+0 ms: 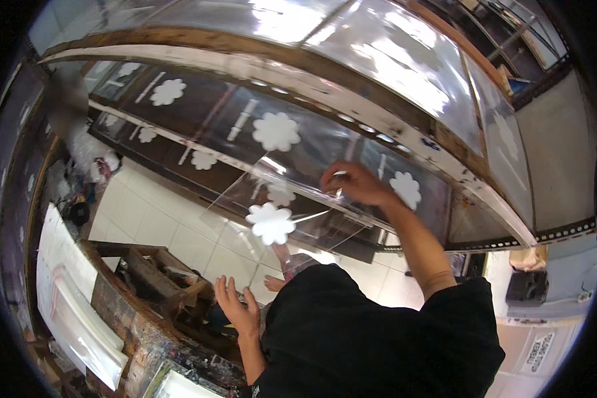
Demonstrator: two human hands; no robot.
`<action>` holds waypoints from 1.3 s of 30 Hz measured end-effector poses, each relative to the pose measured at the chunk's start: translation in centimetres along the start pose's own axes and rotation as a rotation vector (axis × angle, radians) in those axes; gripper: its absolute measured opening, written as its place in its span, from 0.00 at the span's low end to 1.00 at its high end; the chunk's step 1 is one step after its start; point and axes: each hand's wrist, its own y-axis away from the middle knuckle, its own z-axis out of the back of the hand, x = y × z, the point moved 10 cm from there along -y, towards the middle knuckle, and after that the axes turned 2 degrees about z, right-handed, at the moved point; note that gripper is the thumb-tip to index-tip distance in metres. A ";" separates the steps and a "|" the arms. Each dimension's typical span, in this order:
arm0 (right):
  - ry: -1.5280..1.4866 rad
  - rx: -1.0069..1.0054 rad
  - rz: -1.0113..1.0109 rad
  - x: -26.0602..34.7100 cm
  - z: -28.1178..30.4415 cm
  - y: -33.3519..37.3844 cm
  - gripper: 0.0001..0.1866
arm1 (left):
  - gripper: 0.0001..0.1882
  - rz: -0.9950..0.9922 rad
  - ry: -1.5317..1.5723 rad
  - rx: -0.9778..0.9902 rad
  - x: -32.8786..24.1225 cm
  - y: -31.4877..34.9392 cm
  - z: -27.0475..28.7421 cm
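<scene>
A clear plastic sheet (pixel 305 232) with a white flower shape (pixel 270 223) and a thin white bar printed on it hangs tilted in front of the rack's shelf edge. My right hand (pixel 351 182) reaches out over that edge, its thumb and fingers pinched at the sheet's far side. Glare blurs the exact spot of the grip. Lower and to the left, my left hand (pixel 237 308) is open with fingers spread, holding nothing, apart from the sheet. Similar sheets with white flowers (pixel 276 131) lie flat on the shelf beyond.
A long wooden rack beam (pixel 338 86) arches across the far side, with more glossy sheets above it. At lower left stands a stained wooden bench (pixel 146 338) bearing a pile of sheets (pixel 79 318). White floor tiles (pixel 172 232) show between bench and rack.
</scene>
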 end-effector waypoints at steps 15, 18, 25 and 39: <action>-0.329 -0.823 -0.377 -20.3 42.3 26.0 0.13 | 0.16 0.402 0.118 0.397 3.5 13.3 -17.9; -0.327 -0.882 -0.371 -23.0 45.8 26.9 0.14 | 0.15 0.486 0.138 0.373 2.1 15.9 -19.9; -0.327 -0.950 -0.353 -27.0 49.9 28.1 0.16 | 0.14 0.631 0.150 0.444 1.9 21.4 -23.1; -0.269 -0.989 -0.310 -28.9 52.4 27.2 0.19 | 0.16 0.749 0.044 0.419 8.3 27.0 -23.6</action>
